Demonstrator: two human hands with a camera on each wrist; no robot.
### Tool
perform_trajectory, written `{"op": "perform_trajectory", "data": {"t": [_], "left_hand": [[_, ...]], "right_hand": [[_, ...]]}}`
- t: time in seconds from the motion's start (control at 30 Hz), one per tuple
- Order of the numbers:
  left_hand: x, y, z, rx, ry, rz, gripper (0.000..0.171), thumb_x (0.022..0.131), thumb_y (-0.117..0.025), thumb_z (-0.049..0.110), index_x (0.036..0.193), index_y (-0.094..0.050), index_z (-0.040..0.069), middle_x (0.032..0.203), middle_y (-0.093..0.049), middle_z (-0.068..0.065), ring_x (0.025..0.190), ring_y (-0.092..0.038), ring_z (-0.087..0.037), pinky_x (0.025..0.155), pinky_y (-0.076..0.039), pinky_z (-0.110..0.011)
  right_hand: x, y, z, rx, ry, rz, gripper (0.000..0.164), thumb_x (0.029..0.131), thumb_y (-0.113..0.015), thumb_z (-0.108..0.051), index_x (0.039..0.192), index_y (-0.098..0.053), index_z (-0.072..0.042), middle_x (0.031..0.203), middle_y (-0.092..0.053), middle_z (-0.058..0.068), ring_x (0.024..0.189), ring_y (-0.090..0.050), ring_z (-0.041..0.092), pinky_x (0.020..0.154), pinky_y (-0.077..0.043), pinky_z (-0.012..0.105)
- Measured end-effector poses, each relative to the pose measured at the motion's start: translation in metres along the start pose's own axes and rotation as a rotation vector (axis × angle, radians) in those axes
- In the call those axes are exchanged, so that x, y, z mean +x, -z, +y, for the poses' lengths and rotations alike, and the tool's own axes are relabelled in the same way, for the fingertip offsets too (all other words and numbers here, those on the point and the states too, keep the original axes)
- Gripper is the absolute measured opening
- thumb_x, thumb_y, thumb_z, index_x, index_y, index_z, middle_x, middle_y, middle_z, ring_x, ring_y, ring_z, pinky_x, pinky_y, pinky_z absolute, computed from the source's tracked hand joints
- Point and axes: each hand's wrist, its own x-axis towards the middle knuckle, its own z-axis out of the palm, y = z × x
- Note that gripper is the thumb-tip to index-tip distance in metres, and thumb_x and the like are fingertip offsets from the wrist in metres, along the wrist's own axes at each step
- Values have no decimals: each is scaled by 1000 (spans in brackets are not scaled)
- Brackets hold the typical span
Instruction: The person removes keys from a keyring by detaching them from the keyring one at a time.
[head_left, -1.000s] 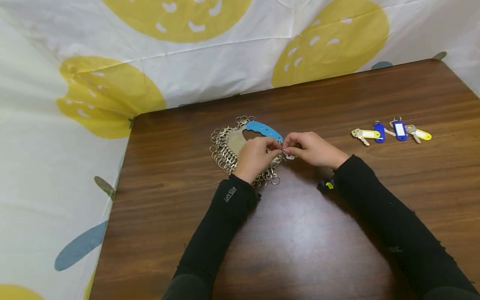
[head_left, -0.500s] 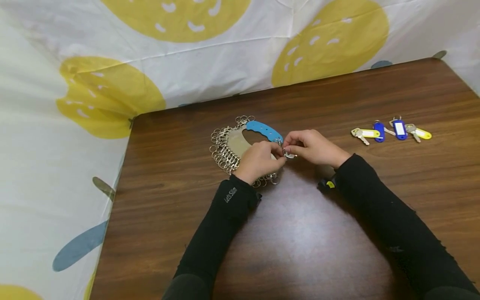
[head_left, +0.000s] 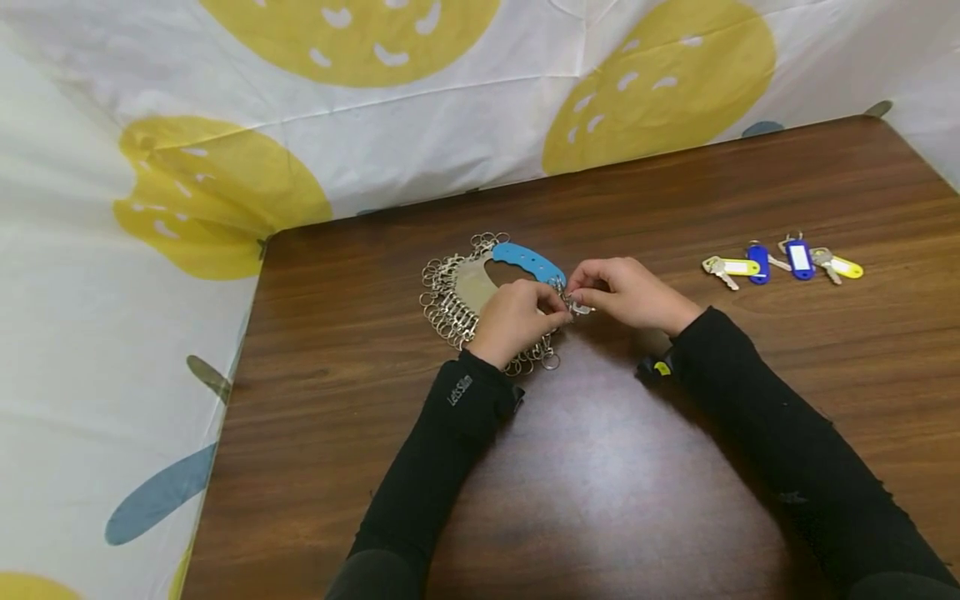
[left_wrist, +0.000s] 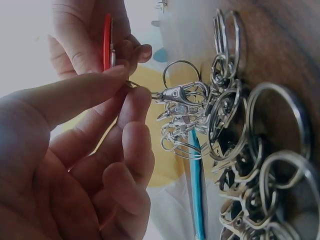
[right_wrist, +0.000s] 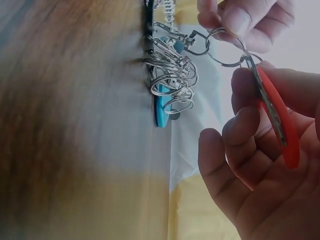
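Observation:
A flat metal key holder [head_left: 474, 285] with a blue edge strip [head_left: 531, 261] lies on the table, its rim hung with clips [left_wrist: 176, 95] and metal rings. My left hand [head_left: 513, 321] pinches a split ring [right_wrist: 216, 31] between thumb and forefinger at the holder's right side. That ring is linked to a clip. My right hand [head_left: 626, 292] holds a red key tag [right_wrist: 281, 117] with a silver key [right_wrist: 270, 105] lying against it. The tag's small ring [right_wrist: 232, 64] meets the split ring between both hands; whether it is threaded on, I cannot tell.
On the right side of the wooden table [head_left: 600, 467] lie several tagged keys, with yellow tags [head_left: 741, 267] and blue tags [head_left: 800, 260]. A patterned cloth [head_left: 450, 125] hangs behind the table's far edge.
My left thumb and forefinger moved apart half a second ago and have come together again at the ring. The right hand has shifted only slightly; the holder has stayed in place.

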Motion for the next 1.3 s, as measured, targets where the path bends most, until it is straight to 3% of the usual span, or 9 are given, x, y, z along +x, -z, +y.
{"op": "perform_trajectory", "data": {"t": [0.3,0.5,0.6,0.7,0.83,1.03,1.3], "left_hand": [[0,-1,0,4,-10,-29,13,87,-67,33,91,-74,23,89,-72,8,79,-64,-9,63,-45,-24],[0,0,-2,-11,-21,97,17,87,-64,18,103,-69,20,99,-71,3,82,-65,-12,64,-46,-24],[-1,0,-1,6,-40,123,20,87,-66,21,107,-68,21,99,-72,3,76,-64,-11,59,-43,-23],[-1,0,-1,21,-53,122,17,86,-69,28,102,-72,23,95,-73,6,72,-63,-9,58,-43,-22],[0,-1,-1,48,-43,119,12,86,-69,30,95,-74,24,93,-73,8,78,-65,-9,62,-45,-24],[0,0,0,117,-20,91,11,88,-66,29,93,-74,23,92,-73,8,73,-63,-9,58,-42,-25],[1,-2,-2,136,31,133,16,91,-61,27,95,-75,22,91,-74,6,77,-66,-12,64,-48,-29]], "right_hand": [[0,-1,2,24,-2,3,8,94,-59,-15,94,-65,-10,79,-65,3,71,-53,13,66,-41,25],[1,-1,2,35,-2,15,8,94,-58,-13,94,-65,-9,78,-64,3,71,-54,12,65,-43,24],[0,0,1,52,-3,3,8,94,-58,-14,95,-65,-9,78,-64,3,70,-54,11,64,-43,24],[0,0,-1,74,-4,-14,9,94,-59,-16,95,-65,-9,77,-64,3,69,-53,9,63,-43,23],[0,1,-2,109,12,-38,9,94,-59,-15,95,-65,-8,77,-63,3,68,-52,7,62,-43,23],[0,-1,-2,153,57,-61,8,94,-59,-12,93,-64,-6,75,-61,3,67,-51,5,63,-43,21],[0,-3,-1,139,38,-69,8,94,-58,-11,93,-63,-5,74,-59,4,67,-51,6,62,-42,22]]}}
